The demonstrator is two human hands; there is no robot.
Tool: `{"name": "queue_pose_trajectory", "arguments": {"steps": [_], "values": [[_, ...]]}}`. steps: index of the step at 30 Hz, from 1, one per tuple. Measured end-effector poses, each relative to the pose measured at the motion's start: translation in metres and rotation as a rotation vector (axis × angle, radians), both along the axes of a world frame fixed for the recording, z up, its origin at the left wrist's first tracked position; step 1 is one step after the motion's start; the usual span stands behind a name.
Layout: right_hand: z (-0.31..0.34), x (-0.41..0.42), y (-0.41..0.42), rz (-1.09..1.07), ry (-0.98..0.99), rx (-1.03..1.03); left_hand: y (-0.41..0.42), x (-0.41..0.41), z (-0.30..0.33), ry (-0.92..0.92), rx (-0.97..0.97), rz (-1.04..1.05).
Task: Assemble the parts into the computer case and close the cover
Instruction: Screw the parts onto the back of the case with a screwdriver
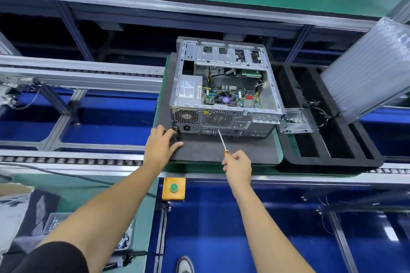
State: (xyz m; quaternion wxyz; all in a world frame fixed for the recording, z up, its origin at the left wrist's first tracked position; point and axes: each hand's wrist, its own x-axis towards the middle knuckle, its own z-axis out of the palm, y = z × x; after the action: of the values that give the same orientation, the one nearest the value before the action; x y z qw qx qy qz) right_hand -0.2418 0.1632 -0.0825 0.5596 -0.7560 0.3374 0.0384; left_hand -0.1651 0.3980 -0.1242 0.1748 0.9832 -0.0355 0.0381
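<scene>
1. Two hands are out in the head view, one bracing and one with the tool.
2. Computer case [224, 86] lies on its side on the dark foam pad [221, 150], open side up, rear panel toward me, so I can reach both the inside and the back screws. Cover not on yet.
3. My left hand [160, 144] rests at the case's near left corner by the power socket, fingers loosely curled over a small black part [178, 138]. Looks like steadying the case; can't tell if I'm truly pinching that part.
4. My right hand [237, 167] grips the orange handle of the screwdriver [221, 139], with the shaft angled up and its tip at the rear panel below the fan grille [218, 118], probably driving a rear screw.
5. Power supply [188, 91] and motherboard [230, 96] already sit inside.
6. Black foam tray [328, 157] sits just right of the case, with a loose metal bracket [295, 121] on its near left edge, kept within reach.
</scene>
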Motion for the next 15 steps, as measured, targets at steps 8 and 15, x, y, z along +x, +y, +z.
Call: {"name": "queue_pose_trajectory", "arguments": {"steps": [8, 15], "values": [[-0.002, -0.006, -0.003, 0.029, 0.000, 0.016, -0.015, 0.007, -0.003, -0.037, 0.239, -0.012], [0.003, -0.012, -0.002, 0.049, -0.006, 0.057, -0.039, 0.002, 0.008, -0.033, -0.183, -0.041]]}}
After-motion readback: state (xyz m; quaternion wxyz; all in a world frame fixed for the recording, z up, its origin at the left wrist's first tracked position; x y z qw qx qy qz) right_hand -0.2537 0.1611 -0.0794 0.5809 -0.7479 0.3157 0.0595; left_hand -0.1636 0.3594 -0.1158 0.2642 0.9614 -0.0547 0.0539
